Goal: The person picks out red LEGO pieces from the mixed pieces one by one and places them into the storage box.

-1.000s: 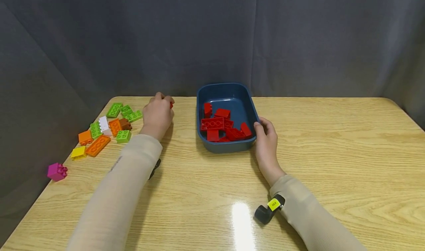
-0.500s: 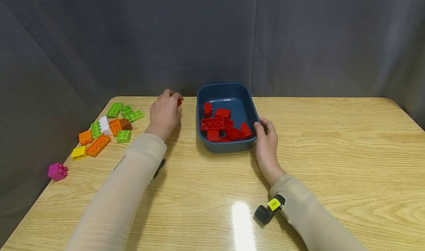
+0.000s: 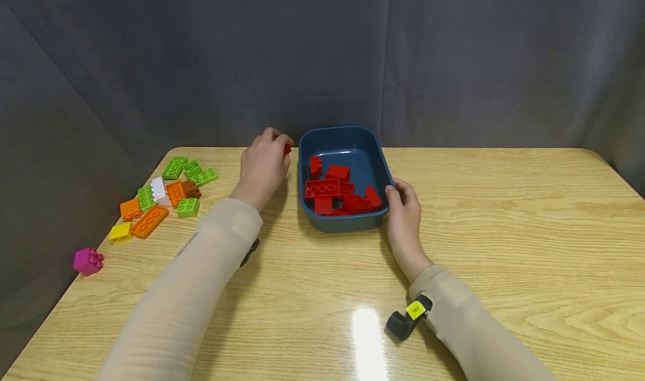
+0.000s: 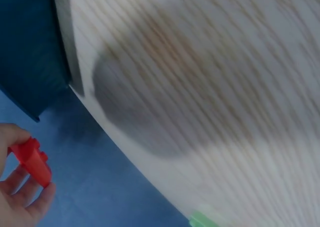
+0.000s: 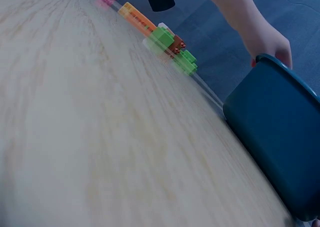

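In the head view my left hand (image 3: 264, 167) is raised just left of the blue plastic bin (image 3: 347, 222), holding a red toy brick (image 3: 288, 149). The left wrist view shows this red brick (image 4: 34, 162) pinched between thumb and fingertips, studs facing the bin side. Several red bricks (image 3: 322, 188) lie inside the bin, mostly toward its near end. At the bin's near right corner, my right hand (image 3: 405, 218) grips the rim, thumb at the top edge; its other fingers are partly hidden. The right wrist view has the left hand (image 5: 260, 32) behind the bin's rim.
On the table's left lie several loose bricks: green (image 3: 188, 207), orange (image 3: 149, 221), white (image 3: 159, 191), brown (image 3: 190, 188) and yellow (image 3: 120, 233). A magenta brick (image 3: 88, 261) sits at the left edge. Dark cloth (image 3: 453, 61) hangs behind the wooden table (image 3: 529, 230).
My left hand has moved right and slightly farther back with the red brick, from near the green bricks to beside the bin. The right hand and bin have stayed put.
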Motion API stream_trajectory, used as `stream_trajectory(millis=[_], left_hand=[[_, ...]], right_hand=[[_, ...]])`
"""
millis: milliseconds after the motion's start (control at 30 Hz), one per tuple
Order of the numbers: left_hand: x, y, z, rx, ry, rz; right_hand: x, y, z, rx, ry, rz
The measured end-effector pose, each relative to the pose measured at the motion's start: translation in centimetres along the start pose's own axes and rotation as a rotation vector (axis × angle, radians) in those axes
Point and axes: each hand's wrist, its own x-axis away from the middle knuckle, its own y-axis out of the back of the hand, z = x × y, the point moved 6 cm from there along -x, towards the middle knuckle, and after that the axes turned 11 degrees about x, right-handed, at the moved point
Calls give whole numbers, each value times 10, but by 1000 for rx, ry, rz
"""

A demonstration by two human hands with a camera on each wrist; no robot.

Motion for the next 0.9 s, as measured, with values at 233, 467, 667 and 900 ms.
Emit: stream_trajectory(millis=[233,467,667,900], left_hand=[[-4,-4,-13,-14,-51,3],[-6,-6,-31,-22,-93,25],[-6,-14,-49,-21,-131,47],[-7,-23,-65,-16,-175,83]], right_hand=[[-1,0,-1,8,7,-3],[-1,0,-1,11,7,-6],[-1,0,-1,6,4,-5],[0,-1,0,-3,3,-6]])
